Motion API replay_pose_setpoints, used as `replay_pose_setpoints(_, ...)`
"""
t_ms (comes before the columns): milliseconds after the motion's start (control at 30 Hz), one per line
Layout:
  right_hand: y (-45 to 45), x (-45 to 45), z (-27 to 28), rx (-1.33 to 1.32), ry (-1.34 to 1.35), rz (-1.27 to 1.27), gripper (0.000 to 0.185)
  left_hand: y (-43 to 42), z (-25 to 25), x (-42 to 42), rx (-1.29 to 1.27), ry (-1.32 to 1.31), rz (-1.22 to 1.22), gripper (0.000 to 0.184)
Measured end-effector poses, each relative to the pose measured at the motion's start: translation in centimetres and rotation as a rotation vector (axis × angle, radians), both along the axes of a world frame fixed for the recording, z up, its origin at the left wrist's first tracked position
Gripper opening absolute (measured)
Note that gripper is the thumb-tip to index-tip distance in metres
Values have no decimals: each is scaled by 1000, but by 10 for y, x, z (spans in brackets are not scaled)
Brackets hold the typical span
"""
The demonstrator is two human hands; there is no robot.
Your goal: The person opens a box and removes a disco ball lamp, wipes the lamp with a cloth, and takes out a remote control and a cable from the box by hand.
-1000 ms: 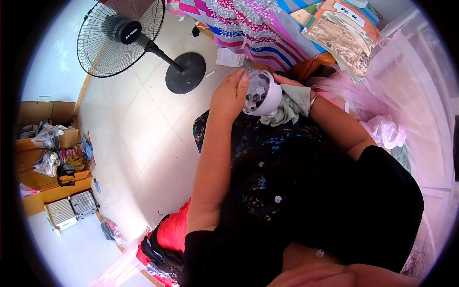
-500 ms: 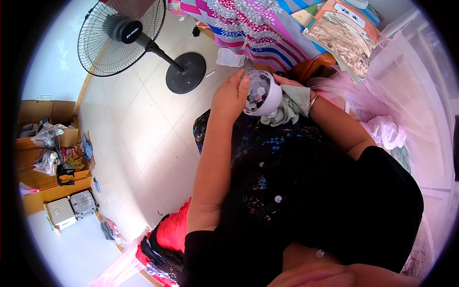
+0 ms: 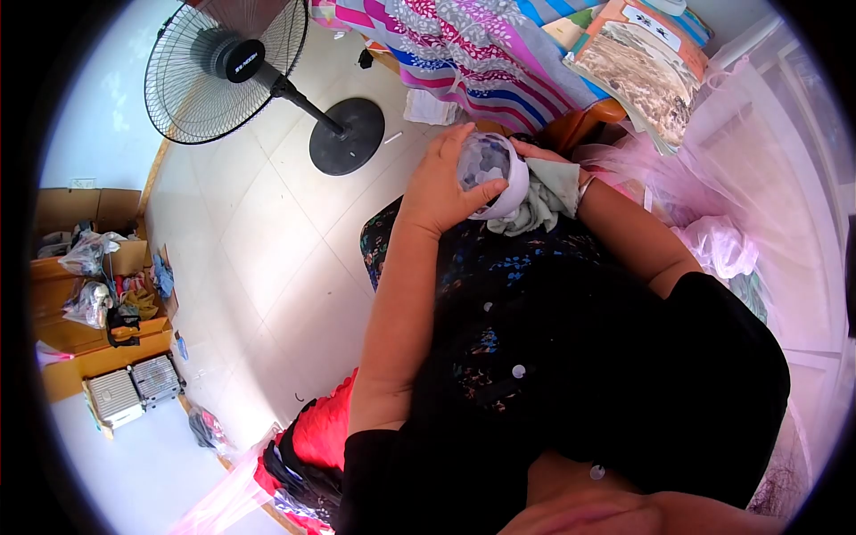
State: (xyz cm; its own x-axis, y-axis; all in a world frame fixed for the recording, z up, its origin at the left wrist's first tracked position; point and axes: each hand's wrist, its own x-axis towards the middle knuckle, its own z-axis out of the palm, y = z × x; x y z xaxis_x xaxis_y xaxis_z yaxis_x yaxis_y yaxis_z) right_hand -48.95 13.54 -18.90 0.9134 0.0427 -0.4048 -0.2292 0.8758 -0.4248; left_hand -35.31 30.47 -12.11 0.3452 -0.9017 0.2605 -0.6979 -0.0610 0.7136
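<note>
In front of my lap I hold a disco ball lamp with a faceted clear dome and a white round housing. My left hand wraps around the dome side, its thumb lying across the front by the white rim. On the other side, my right hand is closed around a crumpled grey-green cloth pressed against the housing. Most of the right fingers are hidden behind the lamp and cloth.
A black standing fan stands on the tiled floor, ahead to the left. Books lie on a patterned cloth ahead. Pink netting hangs at right. Cardboard boxes with bagged items and a suitcase are far left.
My left thumb has moved from the dome's upper side down across its front to the rim. The lamp has turned slightly, and its dome looks paler. The right hand and cloth stay put.
</note>
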Motion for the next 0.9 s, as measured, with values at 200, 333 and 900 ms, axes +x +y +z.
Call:
replay_pose_setpoints(200,4,0,3,-107,-6,-56,41,-1,-1,-2,69,28,66,89)
replay_pose_setpoints(333,-1,1,-1,-9,30,-9,43,-1,-2,-2,85,32,90,89)
replay_pose_setpoints(900,-1,4,3,-9,-17,66,46,-3,9,-6,242,31,217,87)
